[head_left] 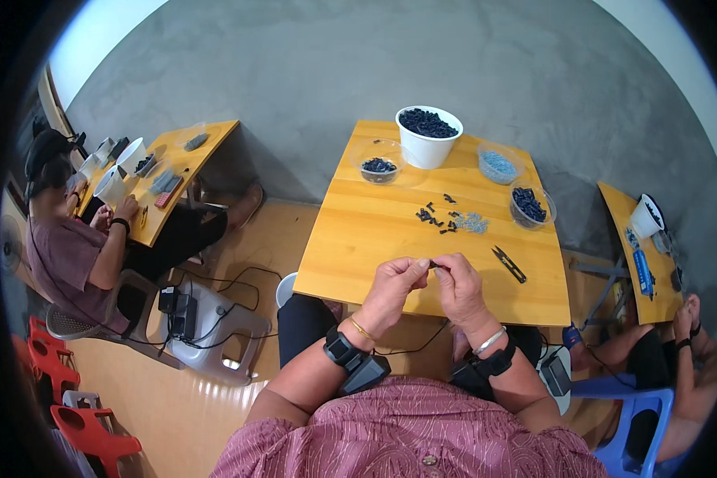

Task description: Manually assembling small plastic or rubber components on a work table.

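Above the near edge of the table, my left hand (397,288) and my right hand (460,288) meet, fingertips pinched together. Between them is a small dark piece (432,265), mostly covered by the fingers, so its exact kind does not show. Beyond the hands, several loose small black pieces (429,217) lie beside a little pile of pale blue-grey bits (473,223). To the right of my right hand, a pair of black thread snips (509,264) rests on the wood, touched by neither hand.
On my yellow wooden table (342,247) stand a white bucket (428,153) of black pieces, a clear tub (382,177) and a clear bowl (531,223) of dark pieces, and a tub (499,177) of light blue bits. Co-workers sit at tables on the left and right.
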Demonstrator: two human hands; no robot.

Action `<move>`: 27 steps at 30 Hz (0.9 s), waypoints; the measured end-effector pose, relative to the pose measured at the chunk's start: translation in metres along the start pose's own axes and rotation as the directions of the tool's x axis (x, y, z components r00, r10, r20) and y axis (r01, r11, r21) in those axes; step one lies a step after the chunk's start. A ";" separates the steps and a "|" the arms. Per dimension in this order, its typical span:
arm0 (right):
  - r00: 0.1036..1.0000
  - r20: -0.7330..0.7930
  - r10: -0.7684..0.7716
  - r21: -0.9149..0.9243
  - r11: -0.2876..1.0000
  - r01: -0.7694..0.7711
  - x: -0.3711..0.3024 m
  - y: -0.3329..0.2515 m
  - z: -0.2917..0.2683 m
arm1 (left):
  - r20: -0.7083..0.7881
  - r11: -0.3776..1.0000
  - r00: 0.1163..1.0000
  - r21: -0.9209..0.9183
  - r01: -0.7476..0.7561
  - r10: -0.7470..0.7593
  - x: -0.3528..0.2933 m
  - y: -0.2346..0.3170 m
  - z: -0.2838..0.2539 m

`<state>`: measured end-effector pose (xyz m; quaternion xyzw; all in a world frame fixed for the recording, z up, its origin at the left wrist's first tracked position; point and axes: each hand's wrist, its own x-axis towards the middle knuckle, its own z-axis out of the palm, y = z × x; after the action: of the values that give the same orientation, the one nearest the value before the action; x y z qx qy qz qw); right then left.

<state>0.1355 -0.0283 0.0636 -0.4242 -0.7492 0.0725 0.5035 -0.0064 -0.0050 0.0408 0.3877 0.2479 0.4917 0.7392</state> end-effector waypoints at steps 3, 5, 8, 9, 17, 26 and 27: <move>0.998 -0.040 0.037 0.084 0.996 -0.034 0.001 -0.004 -0.004 | -0.049 0.993 0.999 0.114 -0.006 0.011 -0.009 0.008 0.004; 0.995 -0.005 0.103 0.170 0.980 -0.101 0.000 -0.005 -0.007 | -0.042 0.989 0.998 0.145 -0.034 0.041 -0.015 0.013 0.007; 0.990 0.006 0.138 0.233 0.963 -0.136 0.000 -0.006 -0.008 | -0.016 0.975 0.995 0.202 -0.095 0.100 -0.018 0.015 0.007; 0.991 0.008 0.137 0.232 0.963 -0.135 -0.001 -0.007 -0.008 | 0.004 0.966 0.992 0.225 -0.123 0.125 -0.019 0.015 0.006; 0.938 0.083 0.336 0.500 0.800 -0.331 0.001 -0.012 -0.011 | -0.012 0.968 0.984 0.179 -0.175 0.180 -0.022 0.017 0.009; 0.985 0.103 0.138 0.266 0.950 -0.161 0.012 -0.024 -0.019 | 0.007 0.976 0.986 0.146 -0.163 0.164 -0.025 0.016 0.009; 0.985 0.102 0.140 0.265 0.950 -0.162 0.012 -0.022 -0.019 | 0.018 0.979 0.989 0.144 -0.145 0.144 -0.025 0.016 0.009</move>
<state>0.1371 -0.0405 0.0930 -0.4037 -0.7173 0.2305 0.5191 -0.0181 -0.0275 0.0589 0.4591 0.2513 0.5235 0.6723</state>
